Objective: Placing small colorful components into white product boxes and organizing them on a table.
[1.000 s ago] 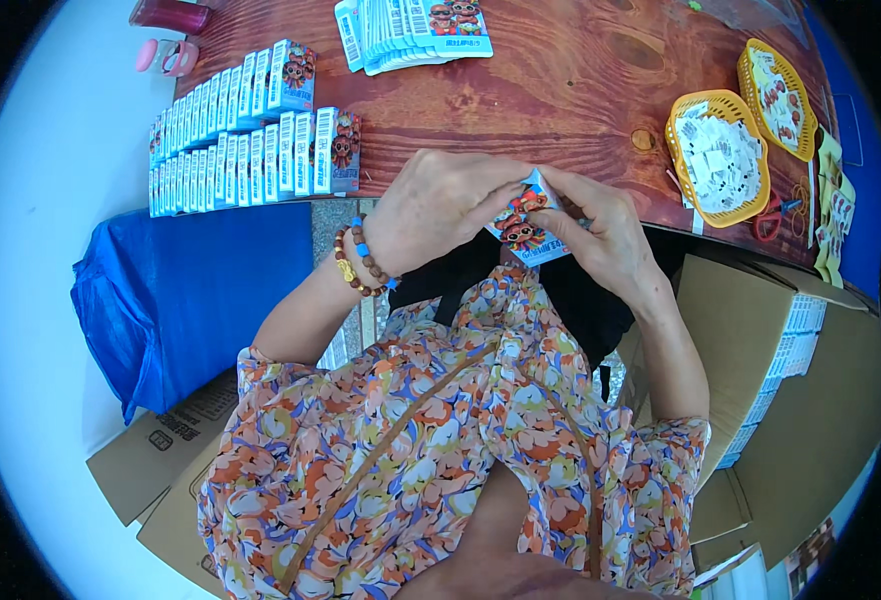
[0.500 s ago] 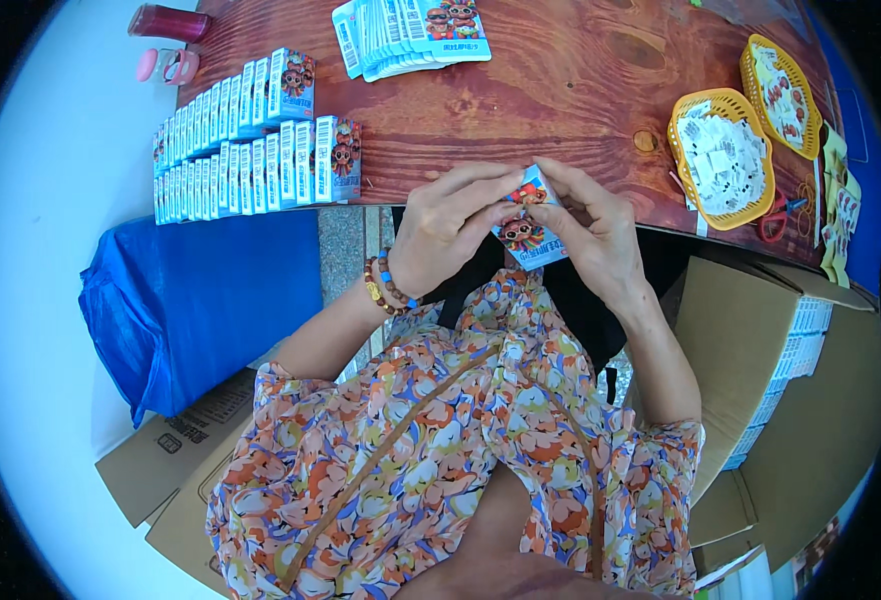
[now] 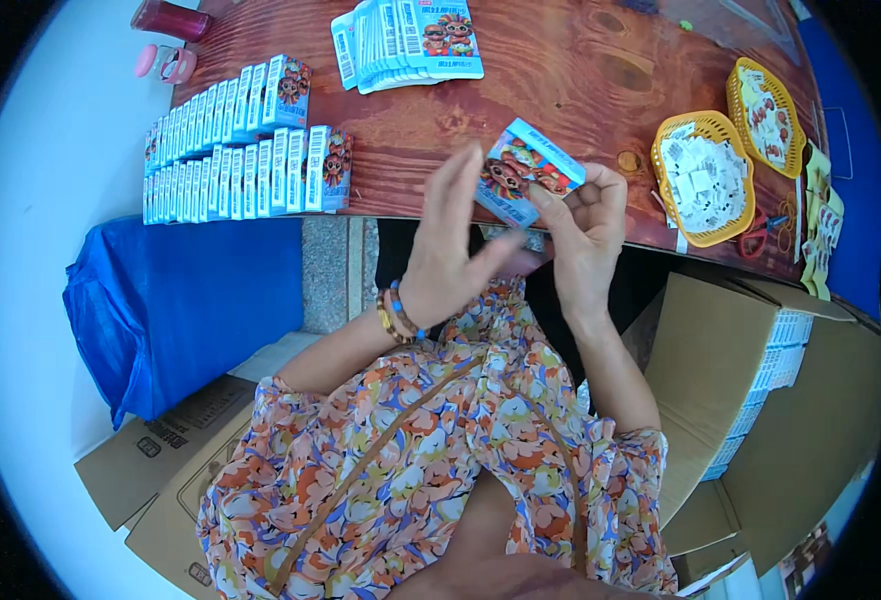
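Note:
Over the table's near edge, my right hand [image 3: 588, 235] grips a small light-blue cardboard box [image 3: 513, 202] printed with cartoon figures, thumb on its front and fingers behind. The box is tilted. Beside its left side is my left hand [image 3: 445, 235], fingers stretched up and thumb apart, slightly blurred; nothing shows in it. Two rows of similar boxes [image 3: 295, 165] stand upright at the left of the table. A fanned stack of flat light-blue cartons [image 3: 450, 70] lies at the far middle.
On the right are two yellow baskets, one with white packets [image 3: 658, 150], one with printed pieces [image 3: 792, 110]. Red-handled scissors [image 3: 752, 240] lie near them. An open carton [image 3: 700, 370] stands below right, a blue bag [image 3: 190, 300] below left. A pink-lidded jar [image 3: 175, 65] stands far left.
My left hand has let go of the box and opened out to its left. My right hand has raised and tilted the box farther over the table. The view has shifted slightly.

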Action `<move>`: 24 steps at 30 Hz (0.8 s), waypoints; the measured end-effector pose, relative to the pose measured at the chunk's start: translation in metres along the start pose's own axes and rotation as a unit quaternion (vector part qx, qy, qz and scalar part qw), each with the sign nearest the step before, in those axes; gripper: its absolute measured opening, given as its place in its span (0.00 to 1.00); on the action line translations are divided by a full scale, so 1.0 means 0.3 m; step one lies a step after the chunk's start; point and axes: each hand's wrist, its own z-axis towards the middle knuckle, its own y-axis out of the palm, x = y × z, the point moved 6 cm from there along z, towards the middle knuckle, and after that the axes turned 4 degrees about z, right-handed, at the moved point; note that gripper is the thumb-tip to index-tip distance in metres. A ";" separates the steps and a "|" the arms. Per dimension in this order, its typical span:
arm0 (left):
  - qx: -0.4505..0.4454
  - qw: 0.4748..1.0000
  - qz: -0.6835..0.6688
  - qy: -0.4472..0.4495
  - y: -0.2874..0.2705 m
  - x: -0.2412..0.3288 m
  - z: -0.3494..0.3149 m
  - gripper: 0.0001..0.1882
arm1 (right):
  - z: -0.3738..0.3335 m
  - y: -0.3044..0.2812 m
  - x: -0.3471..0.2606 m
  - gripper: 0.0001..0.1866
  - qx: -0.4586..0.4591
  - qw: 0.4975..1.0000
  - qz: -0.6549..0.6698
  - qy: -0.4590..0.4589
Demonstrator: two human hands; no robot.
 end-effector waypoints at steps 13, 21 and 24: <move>-0.071 0.994 -0.085 -0.005 0.024 -0.040 0.085 0.49 | 0.020 -0.016 -0.167 0.19 -0.204 0.865 -0.422 -0.182; -0.112 0.990 -0.082 0.010 0.026 -0.049 0.073 0.50 | 0.030 0.022 -0.221 0.19 -0.276 0.808 -0.469 -0.227; -0.118 0.989 -0.086 0.025 0.031 -0.062 0.070 0.50 | 0.031 0.027 -0.219 0.19 -0.296 0.793 -0.480 -0.230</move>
